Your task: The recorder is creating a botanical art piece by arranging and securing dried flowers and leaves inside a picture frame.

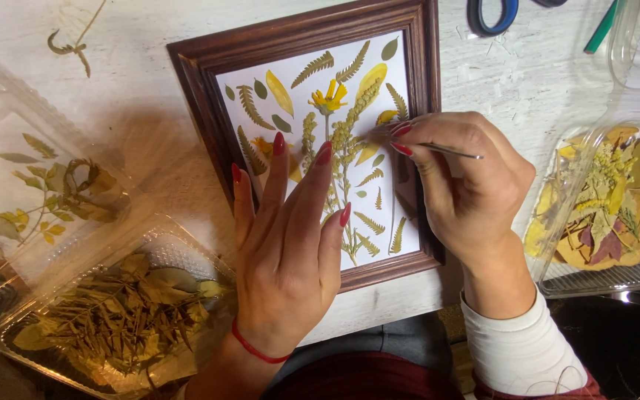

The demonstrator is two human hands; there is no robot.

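Under both hands, leaf-filled brown frame [200, 96]

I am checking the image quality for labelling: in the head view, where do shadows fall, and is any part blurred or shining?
Head view: warm light; the left hand casts a soft shadow on the white table left of the wooden frame; the clear plastic containers show glare on their rims; the right hand with the thin metal tool and the pressed leaves are sharp; the bottom edge is dark.

Frame: dark brown wooden picture frame [200, 111], glossy
Tool: thin silvery metal tweezers [450, 150], smooth
Trays: clear plastic trays [572, 215], shiny
Worktop: white painted worktop [135, 67], rough, matt
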